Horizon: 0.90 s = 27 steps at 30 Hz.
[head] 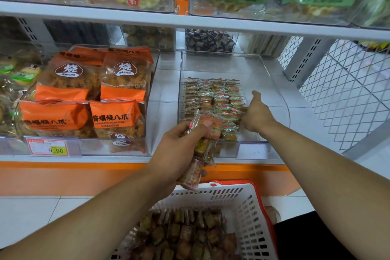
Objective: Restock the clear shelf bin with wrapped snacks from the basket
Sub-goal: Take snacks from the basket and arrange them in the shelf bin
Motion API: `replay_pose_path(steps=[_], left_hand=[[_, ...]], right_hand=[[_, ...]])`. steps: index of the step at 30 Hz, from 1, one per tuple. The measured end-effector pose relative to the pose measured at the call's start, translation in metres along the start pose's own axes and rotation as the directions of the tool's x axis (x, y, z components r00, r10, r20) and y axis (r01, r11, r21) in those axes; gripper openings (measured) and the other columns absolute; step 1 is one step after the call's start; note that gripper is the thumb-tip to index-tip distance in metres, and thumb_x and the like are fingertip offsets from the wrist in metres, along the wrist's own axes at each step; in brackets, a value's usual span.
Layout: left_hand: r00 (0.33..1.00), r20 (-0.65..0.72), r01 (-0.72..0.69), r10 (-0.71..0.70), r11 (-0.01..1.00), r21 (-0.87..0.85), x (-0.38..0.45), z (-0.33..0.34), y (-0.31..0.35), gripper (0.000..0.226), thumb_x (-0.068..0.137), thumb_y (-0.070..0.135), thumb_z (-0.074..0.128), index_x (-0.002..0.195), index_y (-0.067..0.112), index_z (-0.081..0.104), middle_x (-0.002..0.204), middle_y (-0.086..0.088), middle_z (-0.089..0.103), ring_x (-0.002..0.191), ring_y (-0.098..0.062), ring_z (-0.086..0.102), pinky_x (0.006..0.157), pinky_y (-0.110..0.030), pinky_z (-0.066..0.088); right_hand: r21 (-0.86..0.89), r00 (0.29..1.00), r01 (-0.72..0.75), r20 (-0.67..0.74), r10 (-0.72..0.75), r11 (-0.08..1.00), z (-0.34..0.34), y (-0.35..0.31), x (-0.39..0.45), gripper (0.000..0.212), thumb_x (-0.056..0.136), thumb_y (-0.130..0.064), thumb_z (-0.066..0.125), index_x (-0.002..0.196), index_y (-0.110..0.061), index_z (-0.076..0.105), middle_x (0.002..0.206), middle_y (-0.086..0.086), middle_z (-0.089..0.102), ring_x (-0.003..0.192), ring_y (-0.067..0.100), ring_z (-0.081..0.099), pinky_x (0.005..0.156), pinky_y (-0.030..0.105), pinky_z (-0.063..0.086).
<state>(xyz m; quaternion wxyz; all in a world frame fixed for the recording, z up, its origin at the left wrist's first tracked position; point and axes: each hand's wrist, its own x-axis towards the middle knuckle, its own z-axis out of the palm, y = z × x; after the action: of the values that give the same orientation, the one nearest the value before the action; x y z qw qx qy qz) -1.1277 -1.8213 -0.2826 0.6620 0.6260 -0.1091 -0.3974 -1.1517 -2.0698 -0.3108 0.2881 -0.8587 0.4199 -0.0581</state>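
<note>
Left hand [179, 145] fingers curled tight round a bunch of wrapped snacks [201, 145] above the basket [249, 202], right hand [256, 115] inside the clear bin [272, 82], thumb up, fingers hidden among snack rows [211, 97], grip unclear

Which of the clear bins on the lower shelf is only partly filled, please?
The right-hand clear bin of small wrapped snacks; the orange-bag bin beside it is full.

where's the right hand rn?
Head view, right of centre: the right hand is inside the clear shelf bin, at the right edge of the wrapped snacks stacked there, thumb up.
</note>
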Motion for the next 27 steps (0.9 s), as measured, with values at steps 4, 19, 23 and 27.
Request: replay_pose_path(steps=[4,19,23,27], left_hand=[[1.000,0.004,0.000,0.000,1.000,0.006,-0.0008,-0.0002,0.0005,0.035,0.076,0.060,0.077,0.100,0.035,0.073,0.093,-0.004,0.077,0.070,-0.030,0.075,0.056,-0.037,0.057],[1.000,-0.009,-0.004,0.004,1.000,0.019,0.0005,0.0007,-0.0009,0.037,0.077,0.059,0.076,0.103,0.035,0.072,0.093,-0.004,0.077,0.071,-0.032,0.076,0.057,-0.038,0.058],[1.000,0.005,-0.008,0.008,1.000,0.012,0.0007,-0.0005,-0.0015,0.044,0.068,0.063,0.078,0.101,0.035,0.073,0.091,-0.006,0.077,0.069,-0.031,0.075,0.058,-0.039,0.058],[1.000,0.007,-0.009,0.009,1.000,0.004,0.0018,-0.0010,-0.0022,0.043,0.072,0.061,0.078,0.104,0.033,0.072,0.093,-0.006,0.077,0.069,-0.033,0.075,0.058,-0.039,0.058]], right_hand=[[-0.094,0.996,0.001,0.094,0.007,0.996,-0.0027,-0.0006,-0.0004,0.076,0.087,-0.009,0.070,0.149,-0.009,0.027,0.138,0.019,0.054,0.123,0.036,0.054,0.097,0.035,0.044],[-0.284,0.980,0.184,0.131,-0.152,0.941,0.0008,0.0000,-0.0032,0.047,0.082,-0.019,0.076,0.117,-0.020,0.045,0.115,0.016,0.054,0.094,0.031,0.053,0.075,0.030,0.038],[-0.265,0.964,0.248,0.161,-0.211,0.932,-0.0016,0.0006,-0.0016,0.041,0.081,-0.012,0.077,0.113,-0.024,0.054,0.124,0.013,0.056,0.108,0.029,0.055,0.082,0.027,0.041],[-0.250,0.973,0.200,0.165,-0.163,0.947,-0.0038,0.0006,-0.0002,0.034,0.081,-0.008,0.077,0.101,-0.024,0.054,0.121,0.010,0.057,0.101,0.027,0.057,0.074,0.028,0.044]])
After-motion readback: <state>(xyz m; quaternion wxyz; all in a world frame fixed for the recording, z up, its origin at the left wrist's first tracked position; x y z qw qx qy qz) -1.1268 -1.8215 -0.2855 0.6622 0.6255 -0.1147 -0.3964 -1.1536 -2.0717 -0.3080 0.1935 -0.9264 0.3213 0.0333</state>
